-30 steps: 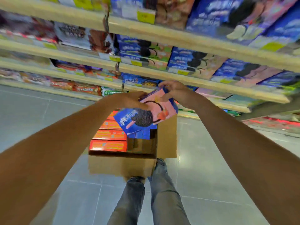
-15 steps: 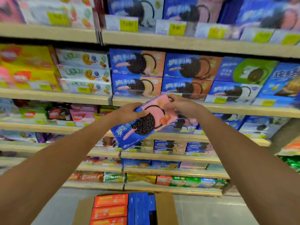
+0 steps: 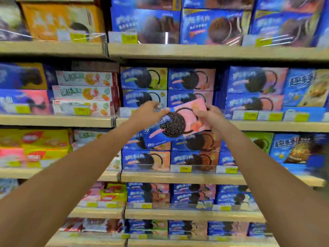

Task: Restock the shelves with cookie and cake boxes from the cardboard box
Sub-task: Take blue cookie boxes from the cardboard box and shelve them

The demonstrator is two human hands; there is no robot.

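Pink-blue cookie box (image 3: 175, 124) gripped by left hand (image 3: 147, 114), right hand (image 3: 209, 115).

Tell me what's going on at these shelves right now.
A person holds a pink-and-blue cookie box tilted in the air, left hand gripping its upper left edge, right hand its right end. It hangs in front of the shelf carrying similar stacked boxes, not yet set down.
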